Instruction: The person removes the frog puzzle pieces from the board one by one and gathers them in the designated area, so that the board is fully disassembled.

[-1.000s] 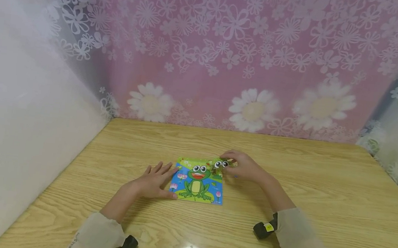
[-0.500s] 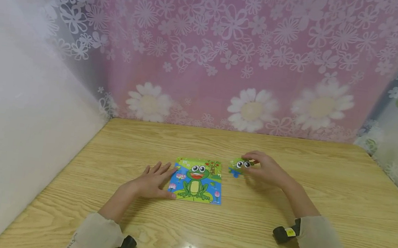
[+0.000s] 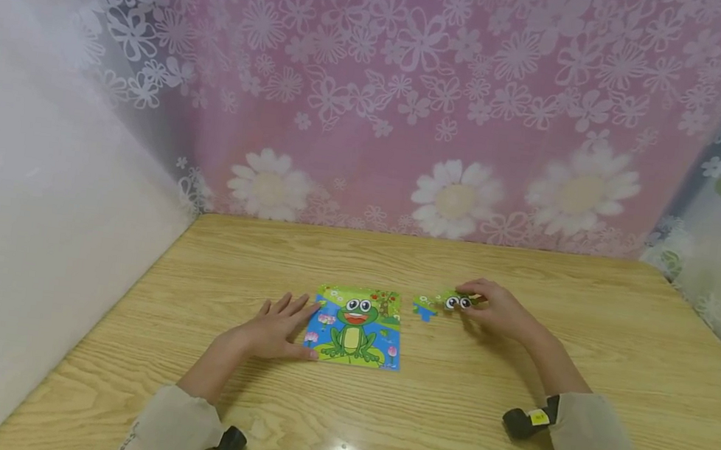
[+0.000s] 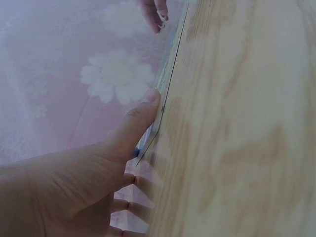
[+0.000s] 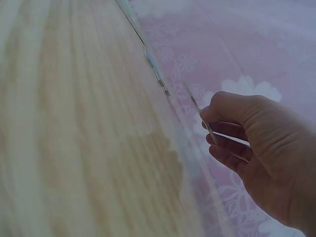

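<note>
A square frog picture board [image 3: 354, 336] lies on the table. Along its left edge my left hand [image 3: 273, 330] rests with fingers spread; in the left wrist view the thumb [image 4: 150, 98] lies on the board's near rim. To the right of the board, my right hand [image 3: 499, 312] pinches a jigsaw piece showing the frog's eyes [image 3: 457, 302] between thumb and fingers. The right wrist view shows that held piece [image 5: 195, 104] edge-on and tilted, raised off the tabletop. A second jigsaw piece, green and blue [image 3: 424, 309], lies between the board and the held one.
The wood-grain table [image 3: 339, 415] runs back to a pink flowered curtain [image 3: 374, 108]. A white sheet [image 3: 58, 183] hangs along the left side. Black cameras [image 3: 231, 444] sit at both wrists.
My right hand has moved right, from over the board's upper right corner, carrying the eye piece. The green and blue piece now shows separately on the table. My left hand has stayed in place.
</note>
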Demonstrator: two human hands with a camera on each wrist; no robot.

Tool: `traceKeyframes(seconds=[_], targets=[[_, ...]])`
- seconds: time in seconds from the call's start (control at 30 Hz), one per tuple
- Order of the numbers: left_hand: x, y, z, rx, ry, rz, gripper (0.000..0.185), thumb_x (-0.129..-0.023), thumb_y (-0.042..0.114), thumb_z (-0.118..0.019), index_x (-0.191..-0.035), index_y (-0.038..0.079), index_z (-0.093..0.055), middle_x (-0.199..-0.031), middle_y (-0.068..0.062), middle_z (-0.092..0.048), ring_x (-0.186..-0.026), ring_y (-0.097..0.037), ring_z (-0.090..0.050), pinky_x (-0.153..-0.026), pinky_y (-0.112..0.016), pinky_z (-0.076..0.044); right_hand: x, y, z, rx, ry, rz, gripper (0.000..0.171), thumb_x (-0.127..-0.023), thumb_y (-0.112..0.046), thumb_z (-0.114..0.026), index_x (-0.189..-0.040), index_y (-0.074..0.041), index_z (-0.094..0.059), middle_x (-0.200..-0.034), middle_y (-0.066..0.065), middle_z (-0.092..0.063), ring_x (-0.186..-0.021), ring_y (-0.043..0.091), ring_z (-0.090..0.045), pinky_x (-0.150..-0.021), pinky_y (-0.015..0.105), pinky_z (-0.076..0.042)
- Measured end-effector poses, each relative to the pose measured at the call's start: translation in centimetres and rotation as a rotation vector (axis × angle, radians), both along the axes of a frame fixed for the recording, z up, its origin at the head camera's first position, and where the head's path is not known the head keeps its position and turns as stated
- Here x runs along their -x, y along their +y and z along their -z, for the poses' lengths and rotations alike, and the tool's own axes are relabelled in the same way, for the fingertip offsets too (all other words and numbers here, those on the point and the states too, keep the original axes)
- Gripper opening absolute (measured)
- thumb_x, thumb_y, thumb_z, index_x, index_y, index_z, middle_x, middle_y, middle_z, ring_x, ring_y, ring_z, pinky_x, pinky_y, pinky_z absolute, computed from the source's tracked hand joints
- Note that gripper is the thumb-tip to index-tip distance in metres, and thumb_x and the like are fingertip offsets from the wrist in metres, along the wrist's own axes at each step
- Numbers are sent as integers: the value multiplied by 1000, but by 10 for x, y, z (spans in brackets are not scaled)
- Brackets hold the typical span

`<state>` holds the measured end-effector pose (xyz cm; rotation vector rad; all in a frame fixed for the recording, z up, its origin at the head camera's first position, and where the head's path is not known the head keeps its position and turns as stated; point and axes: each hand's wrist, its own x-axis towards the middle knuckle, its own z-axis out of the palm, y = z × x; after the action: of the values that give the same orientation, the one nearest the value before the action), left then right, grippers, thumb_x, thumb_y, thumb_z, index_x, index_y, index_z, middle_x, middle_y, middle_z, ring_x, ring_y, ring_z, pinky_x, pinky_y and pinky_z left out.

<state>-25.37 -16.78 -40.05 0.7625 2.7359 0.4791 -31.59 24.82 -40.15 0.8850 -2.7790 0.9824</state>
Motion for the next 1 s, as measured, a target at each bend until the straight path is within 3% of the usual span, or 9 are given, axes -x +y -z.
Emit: traceKeyframes(seconds=[0.27,0.57,0.77,1.0], targets=[[-1,0,2,-6,1,5,90,-82,57,-58,-149,16,-13,-152,-14,-4,-135,-36,6,-103,-57,6,-1,9,12,15,-75,27,35,-84,0,-64,-117,9,-56,-114,22,-53,-103,40,-52,-83,46,-46],[1,0,5,-17,1,2,91,-81,59,-57,-149,18,-14,-152,-13,-5,-136,-35,6,-103,-56,6,0,15,21,34,-55,28,36,-83,-3,-66,-117,6,-58,-114,20,-56,-102,34,-52,-84,48,-43],[2,-1,3,-9,8,9,91,-82,59,-57,-149,17,-13,-152,-14,-5,-135,-36,6,-103,-57,6,0,16,21,63,-51,25,35,-85,-4,-65,-118,4,-58,-118,22,-54,-111,38,-46,-91,53,-35],[3,-1,4,8,8,0,91,-82,60,-56,-149,18,-12,-152,-13,-4,-136,-35,6,-103,-56,6,-1,17,22,106,-81,23,36,-87,-7,-63,-121,3,-57,-121,22,-52,-115,39,-44,-93,53,-34]])
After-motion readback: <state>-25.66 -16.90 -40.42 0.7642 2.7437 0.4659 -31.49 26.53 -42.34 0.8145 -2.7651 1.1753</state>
